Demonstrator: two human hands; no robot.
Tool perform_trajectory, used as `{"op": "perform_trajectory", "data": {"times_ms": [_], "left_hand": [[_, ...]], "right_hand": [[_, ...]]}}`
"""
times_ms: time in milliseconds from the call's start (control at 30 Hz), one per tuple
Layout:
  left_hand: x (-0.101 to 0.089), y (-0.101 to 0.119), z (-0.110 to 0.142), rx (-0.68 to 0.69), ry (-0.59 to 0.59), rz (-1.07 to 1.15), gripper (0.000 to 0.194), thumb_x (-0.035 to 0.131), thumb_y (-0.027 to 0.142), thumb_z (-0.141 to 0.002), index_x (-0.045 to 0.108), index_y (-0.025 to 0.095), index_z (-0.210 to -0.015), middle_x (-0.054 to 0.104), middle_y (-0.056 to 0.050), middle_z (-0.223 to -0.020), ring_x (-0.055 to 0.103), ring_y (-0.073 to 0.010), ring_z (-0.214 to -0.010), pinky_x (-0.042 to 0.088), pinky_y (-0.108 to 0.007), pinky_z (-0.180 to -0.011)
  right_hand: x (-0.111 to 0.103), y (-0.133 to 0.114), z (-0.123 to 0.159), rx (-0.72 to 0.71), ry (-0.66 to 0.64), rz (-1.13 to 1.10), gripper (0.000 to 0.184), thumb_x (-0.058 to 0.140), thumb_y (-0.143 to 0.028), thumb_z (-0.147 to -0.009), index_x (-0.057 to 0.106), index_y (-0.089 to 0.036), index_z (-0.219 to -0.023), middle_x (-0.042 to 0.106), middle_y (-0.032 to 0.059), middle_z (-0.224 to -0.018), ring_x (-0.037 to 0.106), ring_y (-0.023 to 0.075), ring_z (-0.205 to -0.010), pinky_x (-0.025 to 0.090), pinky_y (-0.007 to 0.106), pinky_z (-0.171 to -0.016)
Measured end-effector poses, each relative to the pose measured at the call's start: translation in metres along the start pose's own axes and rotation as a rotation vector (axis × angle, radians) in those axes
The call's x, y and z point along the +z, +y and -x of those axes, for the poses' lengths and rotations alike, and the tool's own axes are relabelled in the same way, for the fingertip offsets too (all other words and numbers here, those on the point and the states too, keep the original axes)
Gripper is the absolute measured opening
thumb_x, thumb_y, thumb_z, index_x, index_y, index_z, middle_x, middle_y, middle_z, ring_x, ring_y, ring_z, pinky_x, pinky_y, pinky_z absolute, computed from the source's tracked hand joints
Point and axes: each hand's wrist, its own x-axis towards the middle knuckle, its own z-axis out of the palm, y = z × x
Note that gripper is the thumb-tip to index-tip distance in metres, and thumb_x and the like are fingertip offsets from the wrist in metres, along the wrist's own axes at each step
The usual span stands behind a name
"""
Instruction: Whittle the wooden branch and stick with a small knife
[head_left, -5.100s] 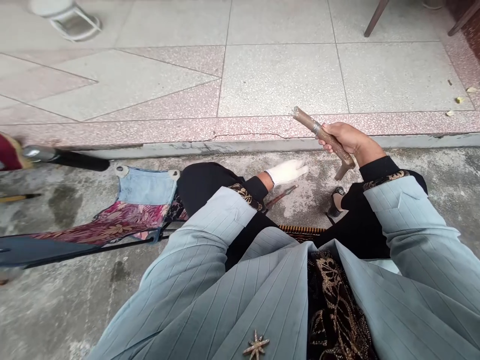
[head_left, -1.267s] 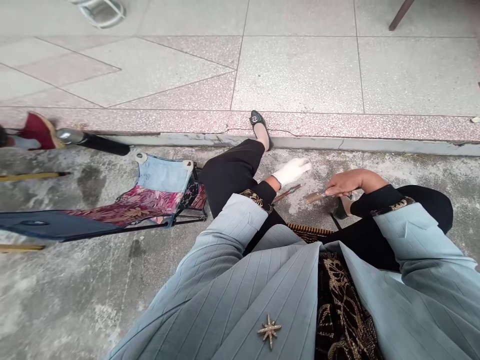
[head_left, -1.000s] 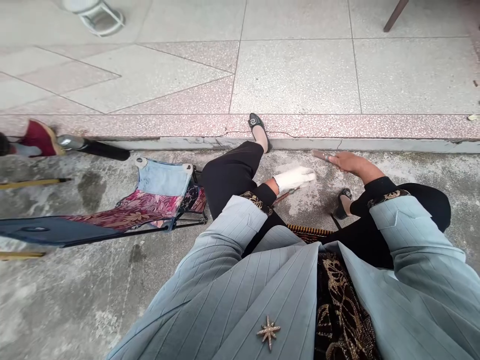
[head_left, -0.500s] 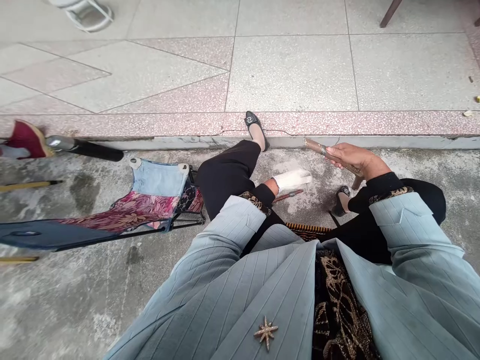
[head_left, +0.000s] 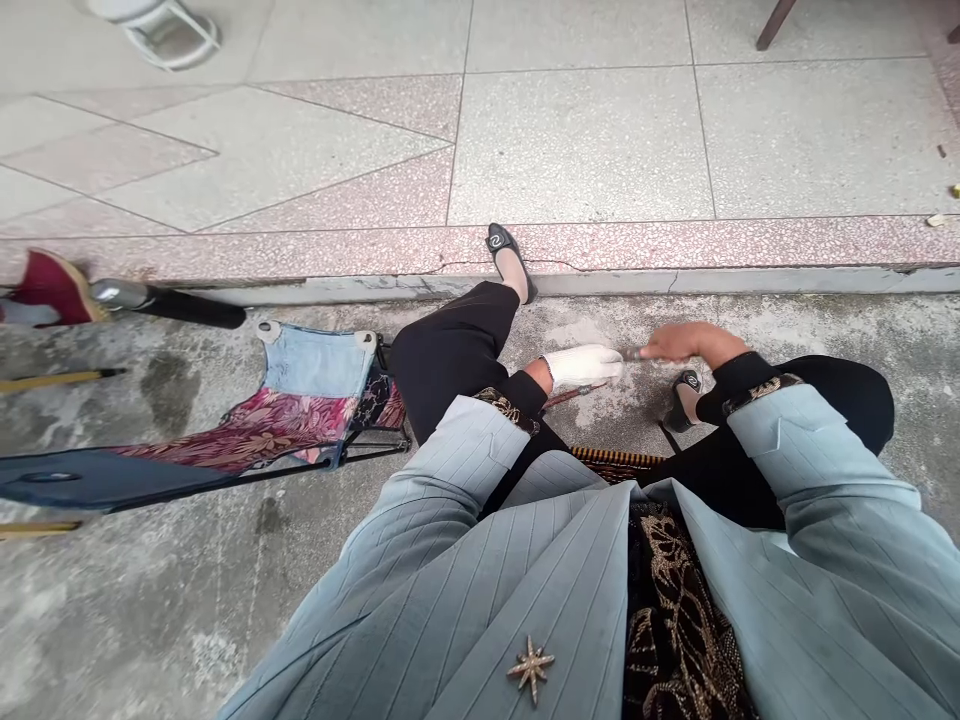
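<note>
- Head view (clock centred on the hands, 12 toward the tiles): R hand, i.e. right hand [head_left: 675, 342], is clamped round a brown stick [head_left: 631, 353], approx. at 3 o'clock; most of the stick is hidden by the fist.
- Same view: gloved left hand [head_left: 585, 364], at 9, has fingers tog. and pointing to 3; can't tell if they grip anything.
- Stick's far end meets the gloved fingertips in view; contact can't be confirmed.
- Reddish rod [head_left: 574, 394] runs just below the glove at 8 (held or lying loose, can't say).
- For a good result, prob. best: R wrist loose, strokes short, L fingertips kept out of the stick's path, eyes on the meeting pt.
- In the way: black shoe [head_left: 686, 395] betw. 3 and 4, v. near the R fist; bent knees hem in both sides; step edge [head_left: 600, 283] at 12 limits reach fwd.
- Striped woven edge [head_left: 619, 465] at 6, betw. the legs.
- Around: patchwork fabric chair [head_left: 270, 425] at 9, beside the knee; black cylinder [head_left: 191, 305] and someone's red shoe [head_left: 56, 290] beyond, also approx. 9; white stool [head_left: 169, 35] at 10, well apart.
</note>
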Motion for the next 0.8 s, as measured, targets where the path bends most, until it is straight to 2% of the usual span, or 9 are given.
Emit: {"op": "perform_trajectory", "data": {"times_ms": [100,167,233,300,367,467,567,633,800], "left_hand": [[-0.005,0.006,0.002,0.032,0.029,-0.136,0.064,0.075,0.075,-0.074,0.073,0.032,-0.121,0.069,-0.009,-0.095,0.062,-0.0373,-0.121,0.052,-0.048,-0.091],[0.003,0.014,0.010,0.040,-0.008,-0.197,0.066,0.070,0.077,-0.077,0.072,0.034,-0.127,0.071,-0.008,-0.099,0.064,-0.0352,-0.120,0.053,-0.048,-0.093],[0.026,0.024,0.026,0.021,-0.074,-0.214,0.060,0.067,0.075,-0.082,0.072,0.033,-0.125,0.072,-0.007,-0.099,0.066,-0.0332,-0.116,0.053,-0.047,-0.093],[0.063,0.035,0.047,0.002,-0.109,-0.204,0.051,0.061,0.069,-0.092,0.073,0.028,-0.118,0.072,-0.008,-0.094,0.067,-0.0314,-0.110,0.052,-0.045,-0.092],[0.101,0.044,0.069,0.010,-0.129,-0.202,0.047,0.050,0.062,-0.102,0.072,0.020,-0.108,0.070,-0.009,-0.088,0.068,-0.0288,-0.105,0.050,-0.042,-0.090],[0.136,0.052,0.088,0.036,-0.199,-0.232,0.041,0.047,0.051,-0.106,0.068,0.017,-0.096,0.069,-0.007,-0.084,0.066,-0.0227,-0.094,0.048,-0.035,-0.087],[0.141,0.051,0.089,0.075,-0.288,-0.289,0.034,0.048,0.042,-0.106,0.064,0.018,-0.088,0.068,-0.006,-0.084,0.062,-0.0190,-0.084,0.046,-0.031,-0.082],[0.139,0.049,0.086,0.072,-0.315,-0.318,0.032,0.050,0.039,-0.104,0.063,0.018,-0.085,0.068,-0.006,-0.084,0.060,-0.0189,-0.079,0.045,-0.032,-0.080],[0.133,0.041,0.079,0.011,-0.201,-0.279,0.020,0.054,0.030,-0.100,0.067,0.017,-0.091,0.072,-0.007,-0.096,0.063,-0.0201,-0.088,0.047,-0.032,-0.086]], "right_hand": [[-0.021,0.017,0.008,0.040,0.319,-0.242,0.054,0.052,-0.066,-0.106,0.058,-0.018,-0.083,0.061,0.0095,-0.073,0.056,0.0195,-0.065,0.046,0.034,-0.068],[-0.028,0.021,0.013,-0.085,0.440,-0.524,0.058,0.053,-0.074,-0.102,0.056,-0.019,-0.083,0.058,0.0073,-0.071,0.051,0.0171,-0.060,0.044,0.031,-0.062],[-0.028,0.019,0.018,-0.267,0.455,-0.791,0.063,0.058,-0.082,-0.095,0.057,-0.020,-0.085,0.055,0.0050,-0.072,0.046,0.0144,-0.057,0.041,0.029,-0.057],[-0.025,0.014,0.021,-0.404,0.411,-0.944,0.067,0.064,-0.087,-0.087,0.060,-0.020,-0.086,0.053,0.0035,-0.073,0.044,0.0125,-0.056,0.039,0.027,-0.053],[-0.022,0.010,0.023,-0.461,0.378,-0.990,0.071,0.071,-0.089,-0.079,0.061,-0.019,-0.085,0.053,0.0029,-0.071,0.043,0.0116,-0.055,0.039,0.026,-0.051],[-0.021,0.010,0.024,-0.505,0.356,-1.021,0.074,0.077,-0.090,-0.072,0.062,-0.018,-0.085,0.054,0.0024,-0.070,0.044,0.0107,-0.053,0.040,0.025,-0.050],[-0.020,0.014,0.027,-0.549,0.314,-1.016,0.074,0.077,-0.089,-0.073,0.061,-0.018,-0.084,0.054,0.0014,-0.070,0.044,0.0100,-0.053,0.040,0.025,-0.049],[-0.020,0.016,0.030,-0.598,0.227,-0.944,0.070,0.075,-0.086,-0.079,0.060,-0.018,-0.084,0.054,0.0010,-0.071,0.046,0.0099,-0.055,0.042,0.024,-0.051],[-0.010,0.011,0.031,-0.685,-0.262,-0.517,0.069,0.066,-0.083,-0.089,0.064,-0.014,-0.087,0.057,-0.0002,-0.070,0.050,0.0096,-0.057,0.045,0.025,-0.056]]}}
